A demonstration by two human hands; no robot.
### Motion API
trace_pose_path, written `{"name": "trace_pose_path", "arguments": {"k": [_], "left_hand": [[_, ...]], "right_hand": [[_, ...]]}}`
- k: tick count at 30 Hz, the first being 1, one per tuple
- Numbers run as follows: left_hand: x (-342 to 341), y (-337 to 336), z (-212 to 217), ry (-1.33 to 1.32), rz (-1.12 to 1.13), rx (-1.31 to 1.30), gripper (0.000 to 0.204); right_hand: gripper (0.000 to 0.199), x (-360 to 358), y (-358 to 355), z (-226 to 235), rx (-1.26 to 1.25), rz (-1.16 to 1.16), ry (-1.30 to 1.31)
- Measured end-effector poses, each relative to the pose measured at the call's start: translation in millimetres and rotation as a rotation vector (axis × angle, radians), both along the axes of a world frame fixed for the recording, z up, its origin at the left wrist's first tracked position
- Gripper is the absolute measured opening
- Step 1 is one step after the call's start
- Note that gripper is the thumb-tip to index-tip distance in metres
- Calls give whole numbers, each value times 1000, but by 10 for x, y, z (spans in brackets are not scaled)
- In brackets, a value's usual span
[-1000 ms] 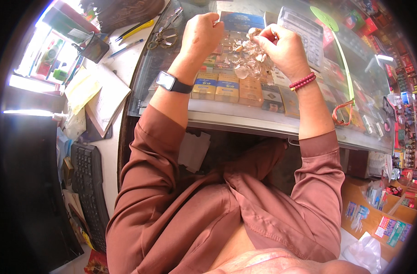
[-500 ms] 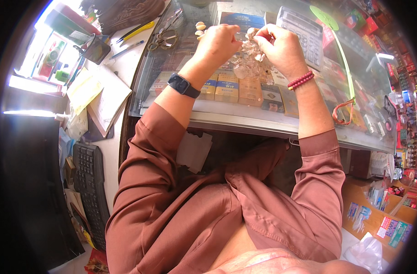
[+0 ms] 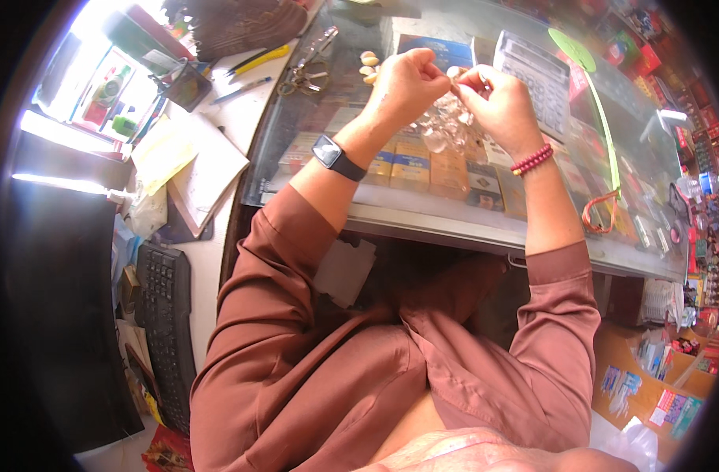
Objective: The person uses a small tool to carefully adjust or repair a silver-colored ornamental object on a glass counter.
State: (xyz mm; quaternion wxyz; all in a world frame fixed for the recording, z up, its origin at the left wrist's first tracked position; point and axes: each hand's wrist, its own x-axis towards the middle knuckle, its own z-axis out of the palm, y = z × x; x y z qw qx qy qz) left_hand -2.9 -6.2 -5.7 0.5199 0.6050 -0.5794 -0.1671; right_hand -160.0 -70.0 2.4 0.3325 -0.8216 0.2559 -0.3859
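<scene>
My left hand is closed in a pinch above the glass counter, a dark watch on its wrist. Close to its fingertips, my right hand pinches too, thumb against forefinger, with a red bead bracelet on the wrist. Whatever small thing the fingertips hold is mostly hidden. Under the hands lies a loose heap of pale, papery garlic skins. Several peeled garlic cloves sit on the glass left of my left hand. Another pale garlic piece shows just beyond the fingertips.
A calculator and a green fly swatter lie to the right. Scissors with keys are at the left. A side desk holds papers, pens, a yellow cutter and a black keyboard. Small boxes show under the glass.
The whole view has shifted, so everything sits a little lower and further right. My hands have come closer together, their fingertips now almost meeting over the garlic skins.
</scene>
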Motion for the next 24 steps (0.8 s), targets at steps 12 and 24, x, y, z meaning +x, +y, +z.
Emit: {"name": "trace_pose_path", "arguments": {"k": [12,24], "left_hand": [[-26,41,14,1034,-384,10,8],[-60,58,58,547,-330,101,10]], "right_hand": [[14,-28,71,132,224,88,-83],[12,-96,17,198,266,43,-83]]}}
